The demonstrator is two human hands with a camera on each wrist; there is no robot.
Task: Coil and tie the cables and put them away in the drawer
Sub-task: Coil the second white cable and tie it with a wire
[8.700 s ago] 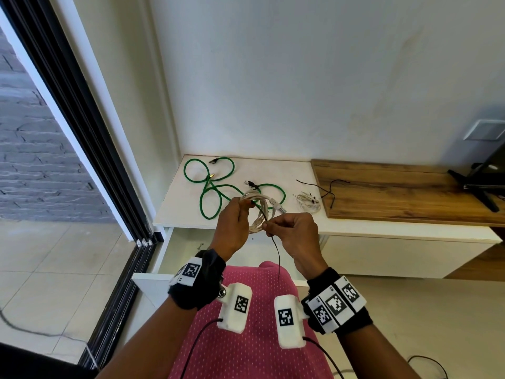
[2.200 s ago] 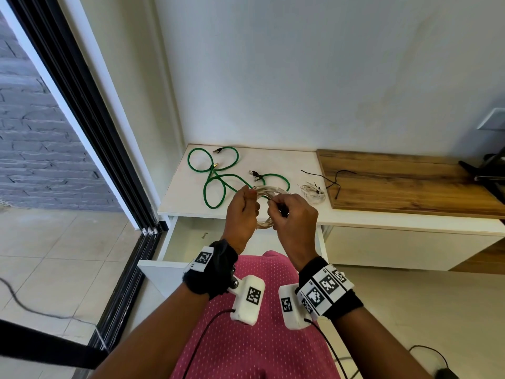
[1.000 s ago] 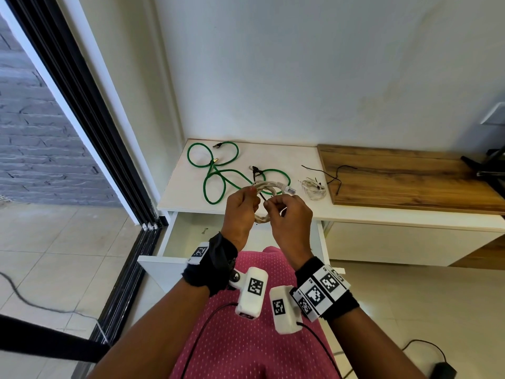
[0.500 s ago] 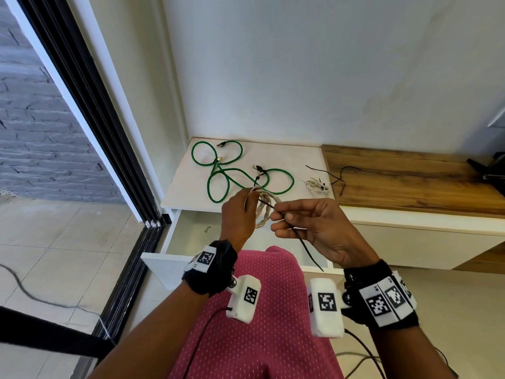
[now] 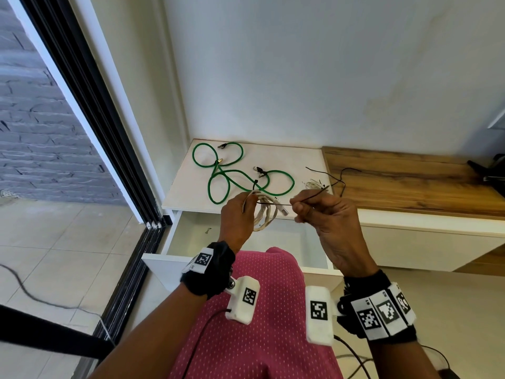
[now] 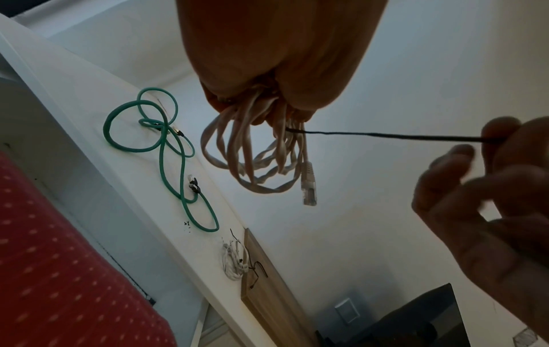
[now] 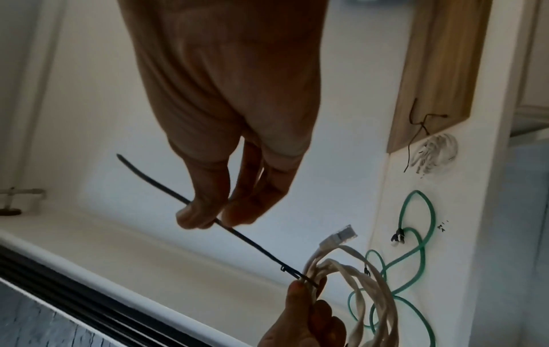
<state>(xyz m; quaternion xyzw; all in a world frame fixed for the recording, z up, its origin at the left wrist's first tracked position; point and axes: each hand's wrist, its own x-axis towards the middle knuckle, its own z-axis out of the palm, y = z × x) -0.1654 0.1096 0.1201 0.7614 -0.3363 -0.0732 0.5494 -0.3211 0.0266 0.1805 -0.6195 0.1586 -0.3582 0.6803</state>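
Now the right hand (image 5: 325, 214) has drawn away to the right of the left hand (image 5: 237, 214); a second ago the two were pressed close together over the coil. The right thumb and forefinger pinch the free tail of a black cable tie (image 6: 386, 135), which runs taut between the hands. The left hand is closed around the top of the coiled white cable (image 6: 261, 159), whose loops and clear plug hang below the fingers. In the right wrist view the tie's band circles the bundle just beside the left fingertips, with its small head sitting on the strap close to the coil.

Judgement: the tail has been threaded through the head and is being pulled to cinch the loop, so tying of this cable is nearly complete. Placement in the open drawer (image 5: 175, 262), directly below the hands, should follow.

The green cable (image 5: 232, 177) lies uncoiled on the white cabinet top (image 5: 300, 160). A small white bundle (image 5: 314, 184) and loose black ties (image 5: 338, 179) rest near the wooden panel (image 5: 410, 181).
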